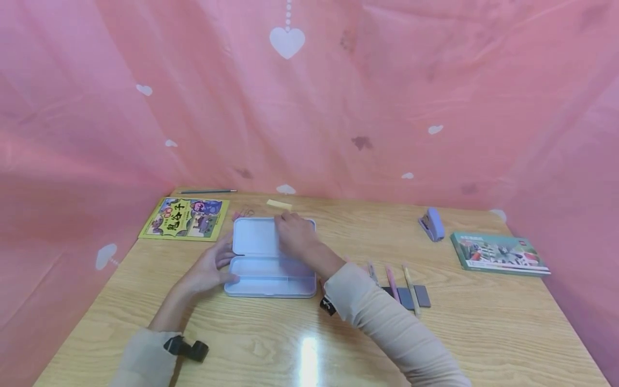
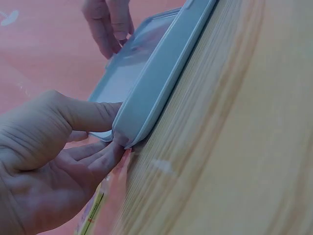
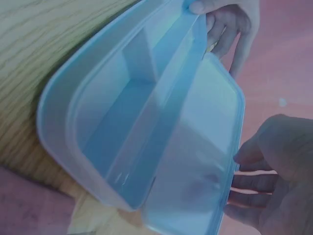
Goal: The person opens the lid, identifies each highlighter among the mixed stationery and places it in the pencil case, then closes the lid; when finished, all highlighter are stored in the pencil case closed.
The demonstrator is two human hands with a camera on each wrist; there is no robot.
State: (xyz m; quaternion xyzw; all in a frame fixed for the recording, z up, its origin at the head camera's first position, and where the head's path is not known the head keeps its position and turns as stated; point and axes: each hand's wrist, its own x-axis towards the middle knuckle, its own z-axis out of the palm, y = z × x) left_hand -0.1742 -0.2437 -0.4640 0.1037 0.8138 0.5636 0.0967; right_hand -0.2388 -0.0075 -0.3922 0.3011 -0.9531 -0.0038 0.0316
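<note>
A light blue pencil case [image 1: 271, 288] lies open on the wooden table, its lid [image 1: 255, 236] folded back on the far side. Inside the case are long compartments, one with a short divider [image 3: 140, 56]. My left hand [image 1: 208, 270] grips the case's left end, the thumb [image 2: 95, 115] on the upper rim and fingers against the outside near the bottom. At the lid's far edge, my right hand [image 1: 297, 235] holds the rim between thumb and fingers, as the right wrist view shows. The compartments in view hold nothing.
Left is a yellow-green book [image 1: 186, 219], with a dark pencil [image 1: 208, 191] behind it. A pale yellow strip [image 1: 279, 204] lies beyond the lid. To the right are several pens [image 1: 393, 283], grey-blue blocks [image 1: 423, 296], a purple stapler [image 1: 433, 224] and a green box [image 1: 498, 253].
</note>
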